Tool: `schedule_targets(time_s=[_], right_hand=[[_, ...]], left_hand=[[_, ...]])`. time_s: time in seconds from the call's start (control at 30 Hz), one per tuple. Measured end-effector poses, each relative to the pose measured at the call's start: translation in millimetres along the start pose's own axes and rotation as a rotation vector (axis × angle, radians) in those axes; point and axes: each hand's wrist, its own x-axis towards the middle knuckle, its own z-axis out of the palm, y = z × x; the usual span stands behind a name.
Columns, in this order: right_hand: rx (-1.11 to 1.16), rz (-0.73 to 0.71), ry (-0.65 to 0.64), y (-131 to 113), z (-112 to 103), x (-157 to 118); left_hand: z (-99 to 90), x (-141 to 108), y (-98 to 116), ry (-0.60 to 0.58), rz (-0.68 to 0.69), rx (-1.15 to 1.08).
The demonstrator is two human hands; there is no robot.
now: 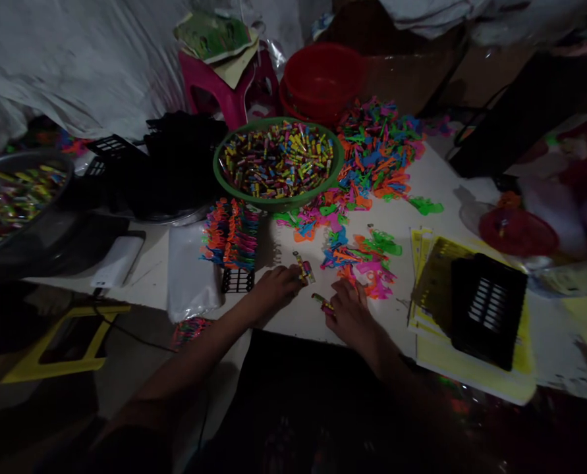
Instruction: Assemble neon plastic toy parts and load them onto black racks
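Observation:
My left hand (282, 284) is closed over the white table, its fingertips pinched at small wrapped sticks (307, 270) in yellow and pink that poke out past them. To its right, my right hand (348, 306) curls around a similar wrapped stick (323, 303), whose end shows at the fingers' left side. Beyond the right hand lies a small heap of bright plastic pieces (372, 270) in pink, orange, blue and green. Left of my left hand, rows of coloured plastic pieces (230, 234) stand in a black slotted tray (238, 281). Dim light hides the finer finger contact.
A green basin (340, 161) full of wrapped sticks stands behind, beside a large pile of plastic pieces (379, 155). Clear plastic bags (189, 280) lie left. Black trays (515, 316) rest on yellow sheets (475, 368) at right. A metal basin (60, 194) stands far left.

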Motion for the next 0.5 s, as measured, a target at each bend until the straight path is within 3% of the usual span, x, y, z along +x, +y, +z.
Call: schedule_targets(time_s=[0.13, 0.27, 0.33, 0.4, 0.5], right_hand=[[-0.031, -0.001, 0.051, -8, 2, -4], [-0.071, 0.047, 0.144, -12, 16, -11], [-0.08, 0.092, 0.188, -11, 23, -15], [-0.05, 0.151, 0.202, -11, 26, -17], [0.058, 0.245, 0.184, -13, 25, -15]], left_hand=[[-8.1, 5, 6, -0.115, 0.089, 0.12], [-2.7, 5, 4, -0.086, 0.018, 0.107], [5.8, 3, 5, -0.015, -0.095, -0.077], [17.9, 1, 12, 0.062, -0.245, -0.4], [39.5, 1, 37, 0.104, -0.389, -0.791]])
